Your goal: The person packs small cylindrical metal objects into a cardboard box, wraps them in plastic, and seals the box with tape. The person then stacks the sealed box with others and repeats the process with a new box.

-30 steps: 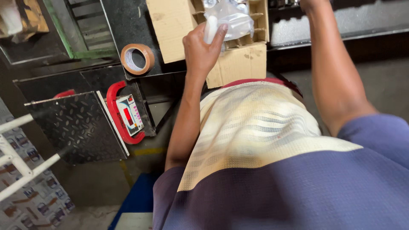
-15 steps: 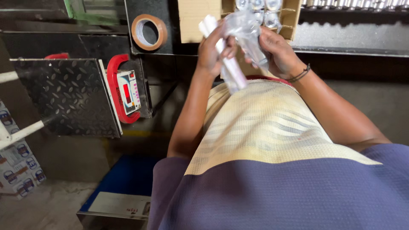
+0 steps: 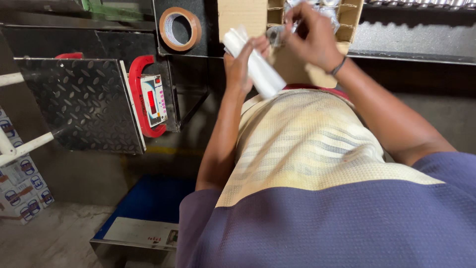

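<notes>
Nearest me is my own striped shirt (image 3: pixel 307 154), and just past its hem my left hand (image 3: pixel 241 69) is up in front of my belly, fingers closed round a white bundle (image 3: pixel 258 67) of what look like rolled or folded sheets. The bundle's long axis runs on a slant: its lower end points down and to my right, toward my waist, and its upper end sticks out above my fist toward the far left. My grip sits near the upper half, so most of the length hangs free below the hand.

Just beyond and to the right, my right hand (image 3: pixel 310 37) is raised, fingertips pinched together on something small and clear or shiny; I cannot tell what it is, only that it lies right at the bundle's upper end. So the right hand is the nearer one to that top end, and the two hands almost touch there.

Behind both hands stands the cardboard box (image 3: pixel 243 17) with divider cells, its open top partly hidden by my right hand. Shiny pieces show inside it.

Farther left on the dark bench lie a roll of brown tape (image 3: pixel 180 29) and a scale (image 3: pixel 148 101) with a red frame beside its checkered steel plate (image 3: pixel 82 104).
</notes>
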